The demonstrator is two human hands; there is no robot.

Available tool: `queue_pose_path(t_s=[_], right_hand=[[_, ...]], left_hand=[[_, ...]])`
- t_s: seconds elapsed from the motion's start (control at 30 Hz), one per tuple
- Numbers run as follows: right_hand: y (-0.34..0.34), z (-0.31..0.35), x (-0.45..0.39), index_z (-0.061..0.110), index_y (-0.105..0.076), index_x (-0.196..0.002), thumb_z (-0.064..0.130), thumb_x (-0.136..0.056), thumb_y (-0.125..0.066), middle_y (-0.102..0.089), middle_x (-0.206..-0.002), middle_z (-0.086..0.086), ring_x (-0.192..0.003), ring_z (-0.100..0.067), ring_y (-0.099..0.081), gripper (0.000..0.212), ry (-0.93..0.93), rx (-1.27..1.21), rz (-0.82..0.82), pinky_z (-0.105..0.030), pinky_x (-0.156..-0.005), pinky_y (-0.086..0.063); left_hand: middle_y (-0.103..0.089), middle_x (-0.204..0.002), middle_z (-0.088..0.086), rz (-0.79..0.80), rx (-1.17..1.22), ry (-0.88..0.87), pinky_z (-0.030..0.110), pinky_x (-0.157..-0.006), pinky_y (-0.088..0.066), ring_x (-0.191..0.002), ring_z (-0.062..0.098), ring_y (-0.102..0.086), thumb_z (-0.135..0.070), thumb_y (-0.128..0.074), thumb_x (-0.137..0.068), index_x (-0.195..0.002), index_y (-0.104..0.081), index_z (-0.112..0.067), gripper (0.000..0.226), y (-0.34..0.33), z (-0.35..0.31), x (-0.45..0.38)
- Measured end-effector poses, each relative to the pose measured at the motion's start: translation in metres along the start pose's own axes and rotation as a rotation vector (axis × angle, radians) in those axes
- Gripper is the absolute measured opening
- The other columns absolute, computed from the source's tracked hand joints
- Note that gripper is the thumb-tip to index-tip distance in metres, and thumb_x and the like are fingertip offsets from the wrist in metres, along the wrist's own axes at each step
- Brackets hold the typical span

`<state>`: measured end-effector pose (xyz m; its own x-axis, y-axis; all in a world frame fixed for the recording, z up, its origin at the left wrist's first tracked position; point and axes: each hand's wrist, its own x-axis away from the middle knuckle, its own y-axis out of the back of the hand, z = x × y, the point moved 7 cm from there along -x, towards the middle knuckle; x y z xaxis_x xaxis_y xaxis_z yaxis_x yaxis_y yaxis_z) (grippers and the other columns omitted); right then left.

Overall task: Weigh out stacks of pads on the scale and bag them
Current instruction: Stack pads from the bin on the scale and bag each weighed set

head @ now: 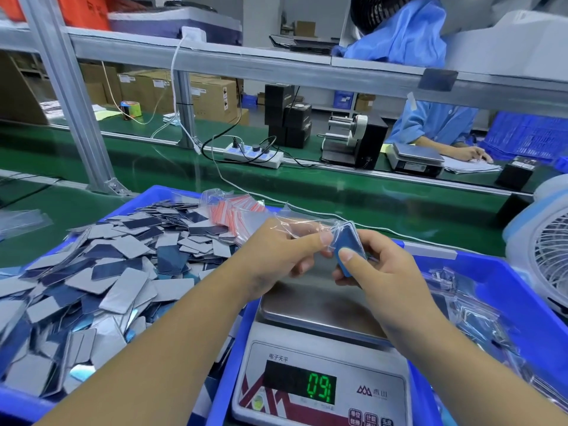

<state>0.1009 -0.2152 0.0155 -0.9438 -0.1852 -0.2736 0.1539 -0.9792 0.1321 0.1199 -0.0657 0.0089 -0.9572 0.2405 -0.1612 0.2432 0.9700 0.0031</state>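
Both hands meet above the scale (322, 358), whose steel pan (310, 305) lies bare under them and whose green display (321, 386) shows digits that look like 0.91.

The right hand (385, 272) grips a small stack of pads (350, 241), thumb pressed on its blue face and fingers curled behind it. The stack stands tilted, its top end leaning away, just left of the right palm.

The left hand (282, 253) pinches a clear bag (307, 224) between thumb and curled fingers. The bag stretches from that pinch toward the stack, and its film touches or wraps the stack's upper end; whether the stack is partly inside cannot be told. The two thumbs are close together, nearly touching.

To the left, a blue bin (18, 404) holds a loose heap of grey and dark blue pads (101, 281). At the far end of the heap lies a bundle of clear bags with red zip strips (233, 213). To the right, another blue bin (504, 272) holds clear filled bags (473, 321). A white fan (544, 259) stands at the right edge. The bins sit on a green worktop (40, 241).
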Motion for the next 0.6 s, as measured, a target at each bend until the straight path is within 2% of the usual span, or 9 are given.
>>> queue_pose_path(t_s=[0.1, 0.2, 0.3, 0.47, 0.6], right_hand=[[0.0000, -0.0023, -0.0002, 0.021, -0.067, -0.109, 0.005, -0.093, -0.062, -0.074, -0.093, 0.003, -0.067, -0.015, -0.067, 0.023, -0.022, -0.056, 0.005, -0.025, -0.066, -0.055], [0.0014, -0.0027, -0.0008, 0.026, -0.066, -0.107, 0.002, -0.089, -0.066, -0.072, -0.090, -0.002, -0.066, -0.020, -0.068, 0.030, -0.027, -0.115, 0.008, -0.026, -0.063, -0.055], [-0.0003, -0.0021, 0.0003, 0.032, -0.063, -0.105, 0.003, -0.087, -0.070, -0.070, -0.087, -0.009, -0.067, -0.027, -0.070, 0.035, -0.037, -0.116, 0.061, -0.028, -0.061, -0.054], [-0.0026, 0.0008, 0.0028, 0.031, -0.061, -0.110, 0.007, -0.084, -0.073, -0.066, -0.088, -0.013, -0.069, -0.031, -0.069, 0.038, -0.068, -0.131, 0.152, -0.032, -0.051, -0.051], [-0.0019, 0.0036, 0.0029, 0.037, -0.060, -0.107, 0.007, -0.082, -0.074, -0.065, -0.084, -0.007, -0.069, -0.031, -0.070, 0.041, -0.049, -0.074, 0.153, -0.031, -0.051, -0.051]], left_hand=[[-0.058, -0.073, 0.005, -0.004, -0.024, 0.014, 0.015, -0.046, -0.032, -0.053, 0.009, -0.042, -0.035, -0.070, -0.084, -0.095, -0.076, -0.007, 0.031, 0.0012, 0.0020, -0.0002], [-0.049, -0.066, -0.002, 0.039, 0.074, 0.033, 0.017, -0.046, -0.030, -0.055, 0.009, -0.038, -0.029, -0.072, -0.083, -0.093, -0.079, -0.013, 0.020, -0.0004, 0.0022, -0.0004], [-0.045, -0.075, 0.007, 0.092, 0.116, 0.021, 0.019, -0.047, -0.025, -0.059, 0.011, -0.032, -0.023, -0.072, -0.083, -0.092, -0.080, -0.015, 0.015, -0.0017, -0.0011, 0.0008], [-0.053, -0.062, -0.006, 0.109, 0.098, 0.013, 0.020, -0.049, -0.027, -0.056, 0.010, -0.033, -0.024, -0.076, -0.080, -0.088, -0.081, -0.019, 0.010, -0.0016, -0.0042, 0.0042], [-0.056, -0.066, -0.003, 0.072, 0.120, 0.035, 0.019, -0.049, -0.027, -0.054, 0.007, -0.037, -0.022, -0.073, -0.080, -0.092, -0.081, -0.016, 0.015, -0.0001, -0.0018, 0.0052]])
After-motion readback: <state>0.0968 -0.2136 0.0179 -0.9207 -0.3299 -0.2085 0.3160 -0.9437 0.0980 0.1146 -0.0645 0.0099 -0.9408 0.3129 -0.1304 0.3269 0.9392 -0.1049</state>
